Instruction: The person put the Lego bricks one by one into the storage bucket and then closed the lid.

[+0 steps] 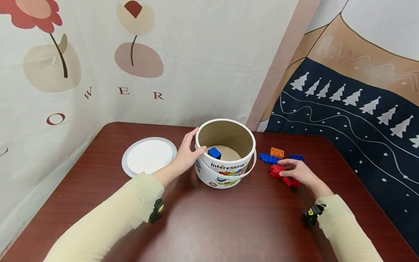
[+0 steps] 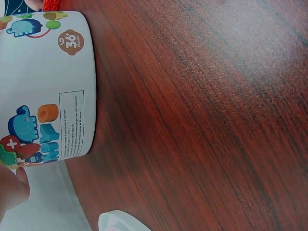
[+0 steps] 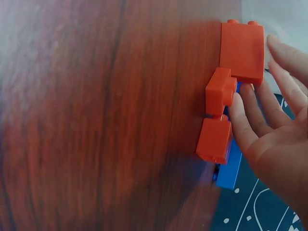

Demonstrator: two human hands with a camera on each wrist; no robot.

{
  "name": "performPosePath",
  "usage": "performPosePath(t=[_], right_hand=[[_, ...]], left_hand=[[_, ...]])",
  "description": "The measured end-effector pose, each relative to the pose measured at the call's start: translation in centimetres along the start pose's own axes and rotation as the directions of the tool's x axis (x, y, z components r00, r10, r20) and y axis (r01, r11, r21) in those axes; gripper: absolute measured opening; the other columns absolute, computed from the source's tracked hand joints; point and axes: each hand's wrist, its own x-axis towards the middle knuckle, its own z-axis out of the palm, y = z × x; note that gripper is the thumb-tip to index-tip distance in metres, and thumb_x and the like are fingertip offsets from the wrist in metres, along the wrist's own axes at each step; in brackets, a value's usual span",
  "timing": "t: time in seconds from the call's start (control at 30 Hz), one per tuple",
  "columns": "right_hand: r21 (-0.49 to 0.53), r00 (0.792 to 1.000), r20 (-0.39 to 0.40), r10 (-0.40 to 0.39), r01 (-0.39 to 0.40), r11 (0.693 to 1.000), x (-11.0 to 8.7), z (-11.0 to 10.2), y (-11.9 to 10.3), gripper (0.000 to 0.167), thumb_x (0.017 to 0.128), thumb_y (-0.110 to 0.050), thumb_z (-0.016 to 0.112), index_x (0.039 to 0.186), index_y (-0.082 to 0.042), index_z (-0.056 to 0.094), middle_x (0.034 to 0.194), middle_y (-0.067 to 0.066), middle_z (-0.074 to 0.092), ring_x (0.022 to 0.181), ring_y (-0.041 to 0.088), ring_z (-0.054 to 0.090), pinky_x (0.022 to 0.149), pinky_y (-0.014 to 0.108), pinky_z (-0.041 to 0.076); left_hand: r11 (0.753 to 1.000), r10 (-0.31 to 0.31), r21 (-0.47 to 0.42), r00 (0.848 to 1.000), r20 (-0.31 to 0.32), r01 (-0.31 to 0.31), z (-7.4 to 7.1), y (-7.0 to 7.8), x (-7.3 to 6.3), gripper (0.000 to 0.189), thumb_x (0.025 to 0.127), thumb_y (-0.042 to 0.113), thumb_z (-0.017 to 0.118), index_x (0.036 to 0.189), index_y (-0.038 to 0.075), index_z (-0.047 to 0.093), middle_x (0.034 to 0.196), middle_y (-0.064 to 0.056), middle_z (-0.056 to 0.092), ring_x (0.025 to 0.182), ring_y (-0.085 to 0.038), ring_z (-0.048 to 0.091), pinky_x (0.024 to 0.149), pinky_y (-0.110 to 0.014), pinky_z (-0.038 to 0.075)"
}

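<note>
A white bucket (image 1: 217, 178) with printed pictures and a handle stands on the table, with a blue block (image 1: 214, 153) inside. At its left side is my left hand (image 1: 187, 156), the thumb over the rim and the fingers along the outer wall; in the left wrist view only part of the hand shows beside the bucket (image 2: 38, 72). My right hand (image 1: 299, 171) reaches over several toy blocks right of the bucket. Its thumb and fingers are spread about a red block (image 3: 242, 52), not visibly gripping it. Two more red pieces (image 3: 214, 138) lie beside it.
A blue piece (image 1: 269, 158), an orange block (image 1: 277, 152) and a dark blue block (image 1: 297, 157) lie behind the red ones. The round white lid (image 1: 150, 156) lies left of the bucket. Patterned cloth hangs behind the brown table (image 1: 209, 225).
</note>
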Motion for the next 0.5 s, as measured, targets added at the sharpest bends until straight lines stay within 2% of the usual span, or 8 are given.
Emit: performPosePath(t=[0.17, 0.5], right_hand=[[-0.031, 0.999, 0.001, 0.040, -0.040, 0.999, -0.09, 0.13, -0.18, 0.056, 0.081, -0.029, 0.071, 0.128, -0.006, 0.055, 0.123, 0.027, 0.050, 0.105, 0.035, 0.051, 0.081, 0.039, 0.053], [-0.002, 0.996, 0.005, 0.085, -0.085, 0.996, 0.22, 0.32, -0.77, 0.057, 0.084, -0.026, 0.069, 0.132, -0.003, 0.051, 0.135, 0.029, 0.042, 0.119, 0.042, 0.039, 0.089, 0.047, 0.049]], left_hand=[[1.000, -0.001, -0.003, 1.000, 0.004, 0.001, 0.14, 0.14, -0.02, 0.071, 0.088, 0.020, 0.060, 0.148, 0.010, 0.024, 0.151, -0.011, 0.025, 0.139, -0.027, 0.024, 0.114, -0.048, 0.024], [1.000, -0.001, 0.002, 1.000, -0.003, 0.001, -0.02, 0.16, 0.06, 0.071, 0.088, 0.019, 0.060, 0.148, 0.011, 0.024, 0.151, -0.012, 0.025, 0.139, -0.027, 0.025, 0.114, -0.048, 0.024]])
